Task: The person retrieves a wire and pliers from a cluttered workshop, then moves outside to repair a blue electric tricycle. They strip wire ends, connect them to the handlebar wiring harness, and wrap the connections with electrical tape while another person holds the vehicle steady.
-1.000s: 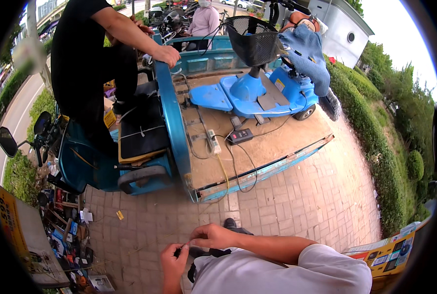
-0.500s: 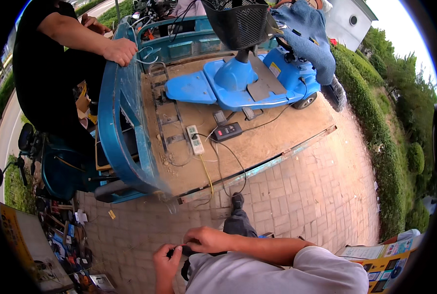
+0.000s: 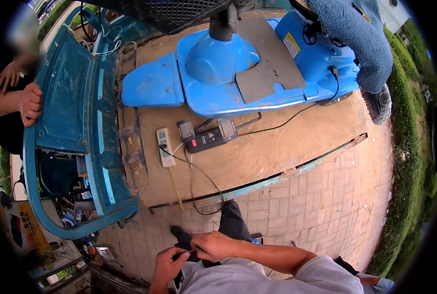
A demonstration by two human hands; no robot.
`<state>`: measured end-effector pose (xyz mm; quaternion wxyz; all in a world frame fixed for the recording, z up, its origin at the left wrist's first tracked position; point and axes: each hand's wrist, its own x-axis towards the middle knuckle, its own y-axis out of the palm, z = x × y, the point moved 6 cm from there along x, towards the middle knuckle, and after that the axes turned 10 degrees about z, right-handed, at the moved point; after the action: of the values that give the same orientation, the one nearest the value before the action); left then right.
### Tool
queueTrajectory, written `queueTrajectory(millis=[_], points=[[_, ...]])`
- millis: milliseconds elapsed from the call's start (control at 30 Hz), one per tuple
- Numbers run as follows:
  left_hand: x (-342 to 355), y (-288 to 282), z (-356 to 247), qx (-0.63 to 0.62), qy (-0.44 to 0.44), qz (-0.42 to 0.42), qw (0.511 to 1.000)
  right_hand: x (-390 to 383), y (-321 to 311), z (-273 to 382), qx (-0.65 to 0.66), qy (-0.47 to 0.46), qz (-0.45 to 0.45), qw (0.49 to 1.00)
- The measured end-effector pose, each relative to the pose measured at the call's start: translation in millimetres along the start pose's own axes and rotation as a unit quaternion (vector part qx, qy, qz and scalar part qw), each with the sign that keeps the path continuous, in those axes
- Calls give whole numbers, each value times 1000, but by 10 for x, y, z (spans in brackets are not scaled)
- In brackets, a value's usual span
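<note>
My left hand (image 3: 168, 264) and my right hand (image 3: 212, 246) are close together in front of my body, at the bottom of the view. Each has its fingertips pinched on a thin red strand (image 3: 192, 251) that looks like a wire and spans the small gap between them. Beyond my hands a blue mobility scooter (image 3: 218, 59) stands on the cart bed (image 3: 277, 142). A white power strip (image 3: 165, 147) lies on the bed beside a black charger box (image 3: 208, 139), from which a cable runs to the scooter.
A teal metal cart side (image 3: 64, 98) rises at the left, with another person's hand (image 3: 30, 104) resting on it. A loop of black cable (image 3: 222, 193) hangs over the bed's near edge. Brick paving (image 3: 306, 196) lies below, and a hedge (image 3: 404, 161) borders it at right.
My view has come nearer the cart, so the scooter looks larger and the other person sits farther left. My hands stay pinched together, and the red strand shows more plainly between them.
</note>
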<state>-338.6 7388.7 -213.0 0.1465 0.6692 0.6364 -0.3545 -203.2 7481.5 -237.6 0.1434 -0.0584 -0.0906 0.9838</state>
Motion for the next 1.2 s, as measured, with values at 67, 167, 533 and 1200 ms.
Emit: queueTrajectory(millis=[67,167,533,1200], points=[[20,6,-24,19,-20,-34,999,-115,-273,-117,-11,34,-10,999],[52,-28,-167,-41,-49,-74,995,-237,-732,-295,-5,56,-49,997],[-270,207,-212,-200,13,-132,971,154,-355,337,41,-104,109,988],[-2361,-196,1963,-331,163,-424,827,1172,2690,1633,-82,-157,398,900]])
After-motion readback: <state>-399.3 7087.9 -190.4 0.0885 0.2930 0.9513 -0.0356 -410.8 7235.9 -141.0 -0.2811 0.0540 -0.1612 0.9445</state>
